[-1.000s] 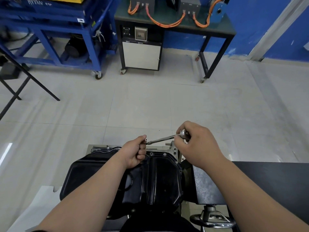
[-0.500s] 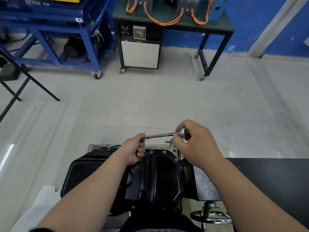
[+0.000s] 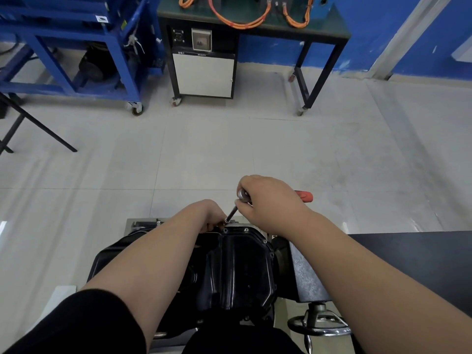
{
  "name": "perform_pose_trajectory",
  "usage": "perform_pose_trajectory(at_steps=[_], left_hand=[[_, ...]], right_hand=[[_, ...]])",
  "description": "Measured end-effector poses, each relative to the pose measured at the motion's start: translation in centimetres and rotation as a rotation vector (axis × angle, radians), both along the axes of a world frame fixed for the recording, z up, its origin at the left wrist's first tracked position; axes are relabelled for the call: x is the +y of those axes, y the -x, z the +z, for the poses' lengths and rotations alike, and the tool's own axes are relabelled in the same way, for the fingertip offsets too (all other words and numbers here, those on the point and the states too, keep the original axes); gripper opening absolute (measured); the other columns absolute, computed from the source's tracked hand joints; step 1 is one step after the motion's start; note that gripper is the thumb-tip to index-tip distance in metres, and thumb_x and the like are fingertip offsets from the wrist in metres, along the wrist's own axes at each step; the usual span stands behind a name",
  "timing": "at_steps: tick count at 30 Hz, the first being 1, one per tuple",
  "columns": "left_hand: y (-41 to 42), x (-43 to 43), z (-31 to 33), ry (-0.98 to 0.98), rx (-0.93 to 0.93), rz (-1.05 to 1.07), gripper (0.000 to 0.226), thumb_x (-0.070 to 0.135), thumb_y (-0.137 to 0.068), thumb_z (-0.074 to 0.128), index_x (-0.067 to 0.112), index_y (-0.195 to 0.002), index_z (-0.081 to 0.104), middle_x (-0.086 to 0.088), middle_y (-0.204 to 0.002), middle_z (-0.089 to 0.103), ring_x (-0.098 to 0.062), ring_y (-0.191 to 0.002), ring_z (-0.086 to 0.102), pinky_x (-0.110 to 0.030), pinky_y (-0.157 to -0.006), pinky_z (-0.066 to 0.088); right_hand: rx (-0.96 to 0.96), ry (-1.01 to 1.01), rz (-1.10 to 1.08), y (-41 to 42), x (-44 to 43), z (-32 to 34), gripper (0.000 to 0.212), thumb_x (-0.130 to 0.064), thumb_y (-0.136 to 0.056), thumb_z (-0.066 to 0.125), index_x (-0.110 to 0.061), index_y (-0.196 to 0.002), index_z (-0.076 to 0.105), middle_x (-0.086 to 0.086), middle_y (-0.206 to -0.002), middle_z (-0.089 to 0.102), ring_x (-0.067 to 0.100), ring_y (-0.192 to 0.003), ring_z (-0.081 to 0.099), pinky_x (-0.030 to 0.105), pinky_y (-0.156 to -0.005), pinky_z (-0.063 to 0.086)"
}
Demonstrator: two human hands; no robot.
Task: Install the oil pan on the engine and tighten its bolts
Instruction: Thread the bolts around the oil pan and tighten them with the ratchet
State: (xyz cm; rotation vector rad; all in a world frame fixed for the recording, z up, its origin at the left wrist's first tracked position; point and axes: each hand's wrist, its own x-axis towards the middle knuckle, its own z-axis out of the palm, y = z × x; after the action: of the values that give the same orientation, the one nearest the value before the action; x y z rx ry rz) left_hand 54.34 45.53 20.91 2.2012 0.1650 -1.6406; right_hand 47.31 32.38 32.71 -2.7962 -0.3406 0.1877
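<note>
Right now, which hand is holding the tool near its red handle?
The right hand: it grips the ratchet at its shiny head, red handle sticking out beside it. The left hand holds the lower tip by the oil pan.

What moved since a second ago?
The ratchet tipped from nearly level to steep, its tip dropping to the far rim of the pan; the left hand went down with it. The right hand still grips the ratchet's head. The pan stayed put.

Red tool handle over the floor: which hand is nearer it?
Right. The right hand grips the silver ratchet tool, its red handle poking out behind that hand; the left hand is farther away, pinching the tool's lower tip by the black oil pan.
</note>
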Motion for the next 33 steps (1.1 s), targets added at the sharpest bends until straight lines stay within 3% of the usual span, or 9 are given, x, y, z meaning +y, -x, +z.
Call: perform_pose_trajectory(at_steps=[2, 4, 9, 13, 17, 21, 23, 27, 33], left_hand=[[-0.1, -0.2, -0.5, -0.014, -0.060, -0.080, 0.032, 0.025, -0.090, 0.046, 0.013, -0.061, 0.048, -0.001, -0.044, 0.037, -0.014, -0.037, 0.028, -0.016, -0.040, 0.022], [-0.3, -0.4, -1.4, -0.023, -0.143, -0.149, 0.028, 0.023, -0.089, 0.048, 0.009, -0.066, 0.050, -0.008, -0.059, 0.046, -0.020, -0.048, 0.039, -0.023, -0.047, 0.030], [-0.6, -0.7, -2.7, 0.003, -0.236, -0.155, 0.021, 0.022, -0.088, 0.049, 0.005, -0.079, 0.057, -0.012, -0.079, 0.055, -0.025, -0.073, 0.050, -0.028, -0.064, 0.040], [-0.8, -0.7, -3.3, -0.023, -0.291, -0.171, 0.032, 0.024, -0.092, 0.046, -0.001, -0.104, 0.062, -0.016, -0.097, 0.058, -0.024, -0.083, 0.051, -0.031, -0.077, 0.044], [-0.9, -0.5, -3.6, -0.015, -0.251, -0.190, 0.028, 0.028, -0.089, 0.049, 0.009, -0.069, 0.052, -0.011, -0.086, 0.056, -0.024, -0.080, 0.051, -0.028, -0.072, 0.041], [-0.9, -0.5, -3.8, -0.023, -0.264, -0.213, 0.030, 0.027, -0.090, 0.049, 0.011, -0.064, 0.047, -0.010, -0.082, 0.055, -0.024, -0.079, 0.050, -0.027, -0.071, 0.040], [-0.8, -0.6, -3.9, -0.030, -0.278, -0.243, 0.028, 0.026, -0.091, 0.047, 0.009, -0.069, 0.049, -0.010, -0.090, 0.054, -0.024, -0.081, 0.049, -0.028, -0.072, 0.040], [-0.5, -0.9, -4.4, -0.001, -0.373, -0.242, 0.029, 0.028, -0.093, 0.042, 0.006, -0.102, 0.058, -0.010, -0.095, 0.051, -0.026, -0.086, 0.047, -0.030, -0.077, 0.039], [-0.1, -0.2, -4.7, 0.029, -0.405, -0.212, 0.036, 0.028, -0.089, 0.044, 0.001, -0.107, 0.060, -0.012, -0.099, 0.059, -0.028, -0.094, 0.057, -0.033, -0.083, 0.045]], right_hand=[[0.022, 0.022, -0.008, -0.7, 0.5, -0.8, 0.011, -0.030, -0.089, 0.050, -0.024, -0.082, 0.044, -0.006, -0.084, 0.052, 0.018, -0.074, 0.047, 0.029, -0.064, 0.028], [0.045, 0.039, -0.024, -1.1, 0.8, -1.5, 0.011, -0.030, -0.089, 0.050, -0.024, -0.082, 0.044, -0.006, -0.084, 0.051, 0.018, -0.073, 0.046, 0.029, -0.064, 0.027], [0.081, 0.037, -0.043, -1.7, 0.8, -2.9, 0.011, -0.029, -0.088, 0.051, -0.023, -0.081, 0.044, -0.006, -0.083, 0.051, 0.019, -0.075, 0.048, 0.030, -0.065, 0.028], [0.106, 0.036, -0.050, -2.0, 0.7, -3.6, 0.011, -0.028, -0.089, 0.051, -0.022, -0.082, 0.044, -0.003, -0.088, 0.056, 0.021, -0.079, 0.052, 0.030, -0.067, 0.029], [0.112, 0.038, -0.049, -2.3, 0.4, -3.8, 0.012, -0.029, -0.090, 0.051, -0.022, -0.083, 0.043, -0.005, -0.085, 0.051, 0.018, -0.074, 0.044, 0.029, -0.066, 0.027], [0.137, 0.036, -0.038, -2.3, 0.4, -3.7, 0.010, -0.029, -0.090, 0.050, -0.022, -0.084, 0.044, -0.005, -0.086, 0.053, 0.017, -0.074, 0.045, 0.028, -0.065, 0.027], [0.149, 0.047, -0.039, -2.2, 0.4, -3.8, 0.010, -0.029, -0.090, 0.050, -0.022, -0.084, 0.045, -0.005, -0.086, 0.053, 0.017, -0.075, 0.046, 0.029, -0.065, 0.028], [0.115, 0.107, 0.002, -1.8, 0.4, -4.0, 0.010, -0.029, -0.090, 0.049, -0.021, -0.085, 0.045, -0.002, -0.090, 0.058, 0.022, -0.080, 0.053, 0.031, -0.068, 0.030], [0.100, 0.114, 0.026, -1.2, 0.7, -4.1, 0.013, -0.031, -0.092, 0.047, -0.021, -0.086, 0.042, 0.001, -0.097, 0.058, 0.023, -0.086, 0.053, 0.031, -0.067, 0.030]])
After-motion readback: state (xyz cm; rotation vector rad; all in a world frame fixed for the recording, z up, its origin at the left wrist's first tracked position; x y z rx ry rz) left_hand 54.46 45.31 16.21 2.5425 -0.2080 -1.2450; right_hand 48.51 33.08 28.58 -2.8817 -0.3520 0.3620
